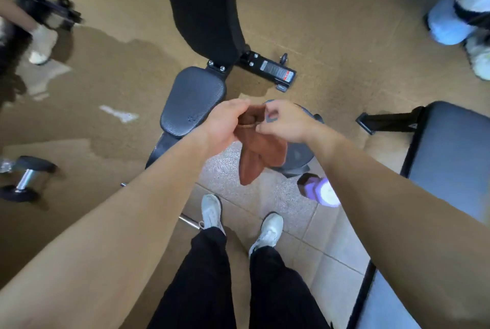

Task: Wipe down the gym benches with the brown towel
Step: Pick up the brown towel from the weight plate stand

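Shoes: we look down on our own white shoes point(212, 212), standing on pale floor tiles point(299, 225) at the edge of a tan mat.
Purple object: a blurred purple and white thing point(319, 190) sits on the tiles just beside our right forearm; we cannot tell what it is.
Brown towel: the brown towel point(254, 158) is held up in the air between our two hands. Its bunched top is in our grip and its loose folds hang down below the hands. It touches no bench and hangs just off the near right corner of the bench seat.
Left hand: our left hand point(225, 124) has its fingers curled round the towel's top from the left.
Right hand: our right hand point(285, 123) pinches the towel's upper edge between thumb and forefinger, with the other fingers loosely bent.
Bench seat: the black bench seat point(193, 97) lies just beyond our left hand.
Second bench: a second bench point(450, 148) runs along the right edge.
Dumbbell: a dumbbell point(23, 178) lies on the mat at far left.
Back pad: the black back pad point(201, 5) rises beyond the seat's far edge.
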`<state>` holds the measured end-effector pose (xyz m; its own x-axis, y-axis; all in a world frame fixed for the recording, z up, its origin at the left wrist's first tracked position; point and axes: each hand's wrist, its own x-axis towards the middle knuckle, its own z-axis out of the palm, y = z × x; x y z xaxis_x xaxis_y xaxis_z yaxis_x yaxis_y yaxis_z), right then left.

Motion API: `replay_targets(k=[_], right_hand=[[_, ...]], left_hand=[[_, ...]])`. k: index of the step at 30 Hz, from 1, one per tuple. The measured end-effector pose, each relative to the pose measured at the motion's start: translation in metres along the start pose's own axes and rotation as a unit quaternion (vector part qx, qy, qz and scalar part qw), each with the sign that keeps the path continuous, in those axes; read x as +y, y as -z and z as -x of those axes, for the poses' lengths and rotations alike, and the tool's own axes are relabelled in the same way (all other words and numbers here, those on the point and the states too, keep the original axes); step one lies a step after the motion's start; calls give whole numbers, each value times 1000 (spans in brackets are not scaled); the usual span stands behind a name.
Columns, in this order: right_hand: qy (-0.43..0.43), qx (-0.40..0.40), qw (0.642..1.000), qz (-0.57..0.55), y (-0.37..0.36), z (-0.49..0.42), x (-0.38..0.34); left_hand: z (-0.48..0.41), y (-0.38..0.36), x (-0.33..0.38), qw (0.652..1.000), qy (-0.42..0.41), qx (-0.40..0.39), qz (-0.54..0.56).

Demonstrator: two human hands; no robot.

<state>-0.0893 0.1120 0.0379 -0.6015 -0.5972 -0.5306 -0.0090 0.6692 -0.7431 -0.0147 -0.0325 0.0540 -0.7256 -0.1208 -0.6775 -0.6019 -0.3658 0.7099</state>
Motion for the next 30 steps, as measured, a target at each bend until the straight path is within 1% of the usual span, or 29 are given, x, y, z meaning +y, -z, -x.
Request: replay_targets(k=[2,4,6,7,10,13,15,17,18,19,20,21,22,24,26,27,28,30], right_hand=[[33,-45,998,-5,0,5,-38],[47,-81,996,7,-3,4,-73],[48,-84,995,-7,-9,-5,-105],[46,-77,996,-29,-13,-11,-119],[45,-67,994,-72,-34,-22,-169],[54,-43,995,-73,-62,-34,-217],[53,-25,988,-140,-74,-43,-246],[49,-35,973,-221,-81,-52,-272],[44,-45,967,-246,-83,-57,-283],[37,-49,964,-260,-84,-63,-292],[31,-44,962,-269,-85,-68,-298],[23,-35,959,-280,-84,-74,-303],[17,-22,956,-292,-82,-80,-308],[12,7,944,-330,-74,-91,-315],[4,44,929,-367,-62,-102,-317],[2,67,924,-376,-55,-109,-317],[4,89,923,-375,-49,-115,-314],[-9,142,919,-367,-37,-128,-302]], left_hand=[[24,24,15,999,-23,-19,-37],[44,52,25,997,-44,-31,-56],[58,83,33,996,-54,-28,-72],[63,97,37,993,-56,-16,-99],[69,139,44,970,-83,42,-226],[68,176,42,929,-135,117,-324],[68,199,36,913,-152,180,-333],[66,221,34,900,-129,266,-321],[63,230,36,898,-112,294,-308],[58,236,40,902,-106,298,-292],[52,241,44,910,-110,283,-282],[46,244,49,913,-118,258,-292],[37,247,52,909,-121,233,-324],[22,254,55,882,-110,189,-417],[8,267,58,862,-89,169,-469],[1,273,61,863,-84,178,-465],[-8,281,65,874,-82,202,-434],[-22,293,83,897,-84,281,-332]])
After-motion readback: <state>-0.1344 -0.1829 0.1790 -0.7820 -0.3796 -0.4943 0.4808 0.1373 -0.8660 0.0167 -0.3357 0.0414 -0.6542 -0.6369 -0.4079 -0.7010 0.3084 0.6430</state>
